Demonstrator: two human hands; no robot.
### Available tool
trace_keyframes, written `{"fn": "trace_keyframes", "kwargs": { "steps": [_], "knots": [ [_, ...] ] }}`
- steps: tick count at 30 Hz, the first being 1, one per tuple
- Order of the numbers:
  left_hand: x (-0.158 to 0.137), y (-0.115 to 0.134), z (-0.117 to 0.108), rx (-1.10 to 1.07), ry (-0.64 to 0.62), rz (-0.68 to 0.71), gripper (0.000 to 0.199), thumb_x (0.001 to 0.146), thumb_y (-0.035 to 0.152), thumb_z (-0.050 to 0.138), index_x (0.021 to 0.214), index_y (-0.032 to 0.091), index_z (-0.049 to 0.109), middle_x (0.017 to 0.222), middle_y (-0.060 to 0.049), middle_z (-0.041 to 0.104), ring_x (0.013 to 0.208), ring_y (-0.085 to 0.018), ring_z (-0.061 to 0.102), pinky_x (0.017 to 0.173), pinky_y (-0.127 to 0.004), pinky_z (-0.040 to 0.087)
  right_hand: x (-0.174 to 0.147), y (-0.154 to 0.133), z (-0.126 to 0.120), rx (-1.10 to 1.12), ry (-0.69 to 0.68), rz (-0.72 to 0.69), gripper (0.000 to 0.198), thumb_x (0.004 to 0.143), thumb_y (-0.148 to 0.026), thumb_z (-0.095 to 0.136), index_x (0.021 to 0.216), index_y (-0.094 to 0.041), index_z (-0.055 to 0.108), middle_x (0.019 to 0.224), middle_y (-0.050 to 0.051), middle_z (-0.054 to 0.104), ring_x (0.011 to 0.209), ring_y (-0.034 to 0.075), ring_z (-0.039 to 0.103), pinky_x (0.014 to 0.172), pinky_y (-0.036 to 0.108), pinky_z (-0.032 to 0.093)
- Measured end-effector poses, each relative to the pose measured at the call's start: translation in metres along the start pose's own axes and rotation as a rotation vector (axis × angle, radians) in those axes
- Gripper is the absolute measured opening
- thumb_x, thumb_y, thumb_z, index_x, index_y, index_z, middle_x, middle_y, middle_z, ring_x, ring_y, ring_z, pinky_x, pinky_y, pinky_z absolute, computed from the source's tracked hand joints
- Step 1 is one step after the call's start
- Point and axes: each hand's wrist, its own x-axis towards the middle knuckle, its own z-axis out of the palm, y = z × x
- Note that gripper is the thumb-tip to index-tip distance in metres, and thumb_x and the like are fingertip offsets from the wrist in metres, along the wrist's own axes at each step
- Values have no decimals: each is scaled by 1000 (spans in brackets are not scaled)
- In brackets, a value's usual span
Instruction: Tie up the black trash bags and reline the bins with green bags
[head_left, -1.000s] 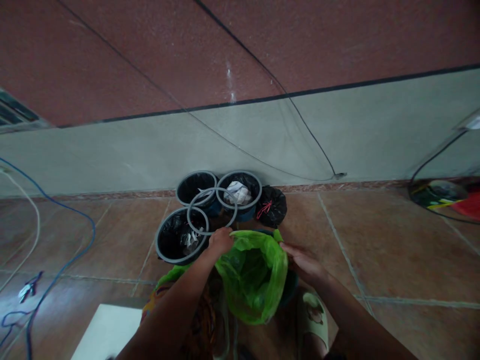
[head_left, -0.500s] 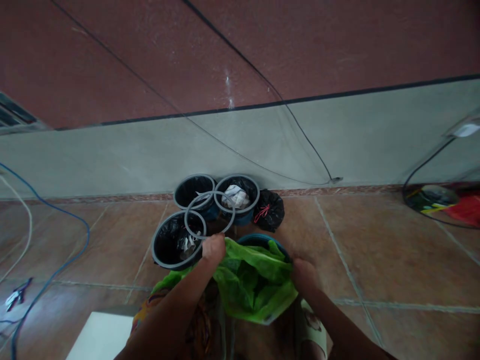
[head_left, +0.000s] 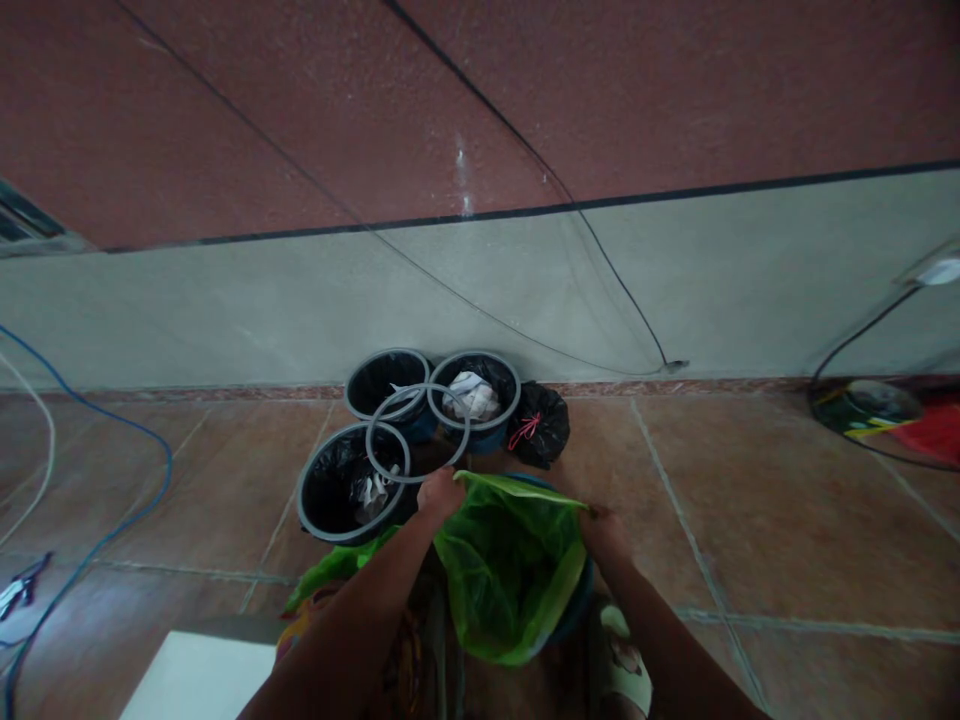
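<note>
A green plastic bag [head_left: 510,580] is spread by its mouth between my two hands, above a blue bin [head_left: 577,600] that it mostly hides. My left hand [head_left: 441,492] is closed on the bag's upper left edge. On the upper right edge my right hand [head_left: 602,530] grips the same bag. Close beyond my left hand, a loose grey ring [head_left: 369,450] leans across the rims of the bins. More green plastic [head_left: 337,570] lies under my left forearm.
Beyond my hands stand a left bin [head_left: 304,500], a back bin [head_left: 349,385] and a right bin [head_left: 517,390], all lined in black. A tied black bag [head_left: 544,425] sits beside them. A blue cable [head_left: 112,415] crosses the tiles at left; a white board [head_left: 199,675] lies nearer.
The bag's mouth has been pulled wider and its far edge drawn taut between my hands. Its body now hangs lower over the blue bin, whose right side shows.
</note>
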Motion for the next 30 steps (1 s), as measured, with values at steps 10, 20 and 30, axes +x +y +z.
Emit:
{"fn": "trace_keyframes", "kwargs": {
  "steps": [10,20,30],
  "knots": [
    [4,10,12,27,11,253,49,84,43,64,128,22,64,126,-9,67,119,-25,62,102,-32,46,0,2,-5,7,101,-15,44,90,-35,45,120,-19,72,102,14,76,95,29,71,72,32,50],
    [17,16,21,67,57,267,34,96,36,47,101,17,76,108,-11,73,106,-23,67,93,-30,48,6,6,6,64,129,-242,41,92,-43,43,88,-21,77,84,8,75,79,20,69,67,25,46],
    [30,28,25,-113,-5,192,32,92,27,48,93,12,76,93,-12,75,94,-21,68,83,-27,47,18,-2,11,296,129,-129,47,87,-50,41,77,-18,73,69,8,69,66,20,64,60,27,41]
  ]
}}
